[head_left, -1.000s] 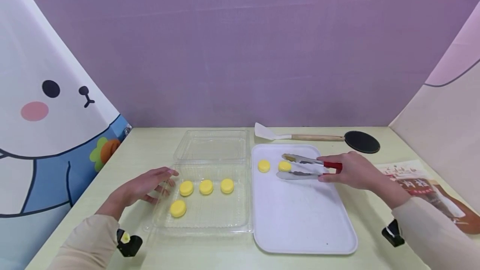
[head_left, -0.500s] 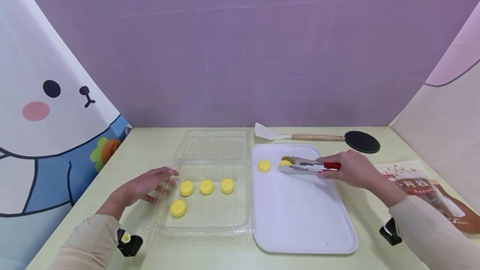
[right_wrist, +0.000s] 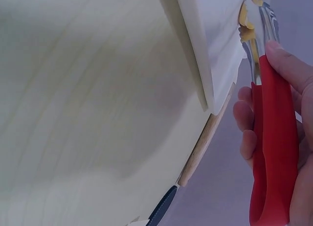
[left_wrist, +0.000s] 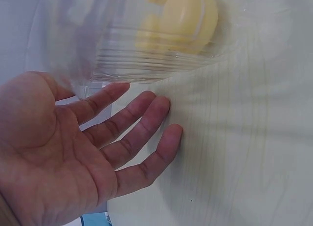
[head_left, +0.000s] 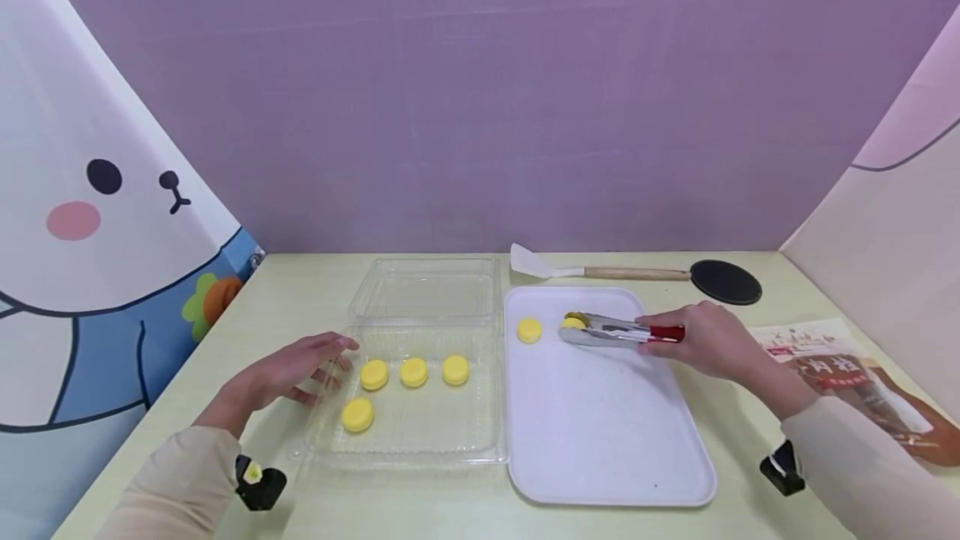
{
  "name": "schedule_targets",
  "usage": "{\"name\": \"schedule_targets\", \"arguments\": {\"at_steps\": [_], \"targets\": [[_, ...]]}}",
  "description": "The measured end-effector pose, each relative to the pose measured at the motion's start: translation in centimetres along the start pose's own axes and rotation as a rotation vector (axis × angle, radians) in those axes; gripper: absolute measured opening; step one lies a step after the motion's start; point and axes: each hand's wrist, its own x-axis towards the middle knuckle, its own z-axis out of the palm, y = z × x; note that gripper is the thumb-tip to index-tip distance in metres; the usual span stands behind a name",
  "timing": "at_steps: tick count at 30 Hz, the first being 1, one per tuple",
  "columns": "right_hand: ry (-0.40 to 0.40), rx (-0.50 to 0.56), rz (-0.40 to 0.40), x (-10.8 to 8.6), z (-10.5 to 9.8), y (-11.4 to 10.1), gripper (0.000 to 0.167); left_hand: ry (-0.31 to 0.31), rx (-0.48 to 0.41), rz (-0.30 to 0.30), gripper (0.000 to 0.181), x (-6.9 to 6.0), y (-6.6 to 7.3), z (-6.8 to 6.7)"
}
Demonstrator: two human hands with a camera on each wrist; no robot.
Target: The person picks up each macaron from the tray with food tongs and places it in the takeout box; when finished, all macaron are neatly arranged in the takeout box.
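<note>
While my right grip (head_left: 708,342) holds the red-handled tongs (right_wrist: 277,123), their tips flank a yellow macaron (head_left: 573,323) near the far end of the white tray (head_left: 611,432); whether it is off the tray's surface I can't tell. A second macaron (head_left: 528,330) lies at the tray's far left. My left grip (head_left: 296,367), relaxed and holding nothing, is by the clear container (head_left: 420,433) left of the tray. I judge this the picking-up step; the next move calls for an even squeeze and level lift.
</note>
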Motion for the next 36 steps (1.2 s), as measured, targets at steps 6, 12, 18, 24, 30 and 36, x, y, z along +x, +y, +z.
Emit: {"name": "schedule_targets", "arguments": {"at_steps": [6,12,18,24,30,36], "targets": [[-0.01,0.023,0.024,-0.3,0.1,0.0,0.042,0.004,0.004,-0.004,0.055,0.0,0.1,0.0],[0.019,0.045,0.035,-0.7,0.0,0.0,0.042,0.002,0.006,0.002,0.056,0.0,0.0,0.0],[0.048,0.063,0.031,-1.0,-0.5,0.0,0.042,-0.003,0.006,0.006,0.055,0.0,0.0,0.0],[0.096,0.053,-0.035,-0.7,-1.3,-0.5,0.04,-0.005,0.005,0.011,0.055,0.0,0.0,-0.1],[0.159,0.011,-0.114,-0.1,-3.0,-1.8,0.039,-0.005,0.006,0.01,0.055,0.0,0.1,0.0],[0.175,-0.05,-0.17,0.9,-4.9,-3.7,0.04,-0.002,0.006,0.007,0.056,-0.1,0.1,0.0]]}}
